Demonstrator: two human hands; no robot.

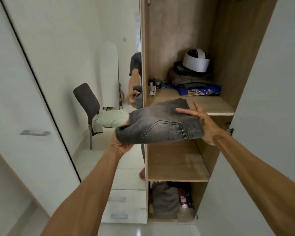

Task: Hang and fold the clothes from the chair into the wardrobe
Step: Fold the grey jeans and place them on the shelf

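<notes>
Holds folded jeans level before the upper shelf of the wardrobe, with left hand gripping the left end from below and right hand pinching the right edge, thumb on top.

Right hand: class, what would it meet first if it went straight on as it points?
Holding the jeans, the right hand would likely meet the upper shelf first, small bottles beyond; depth unclear.

Head-worn view, down into wardrobe
</notes>
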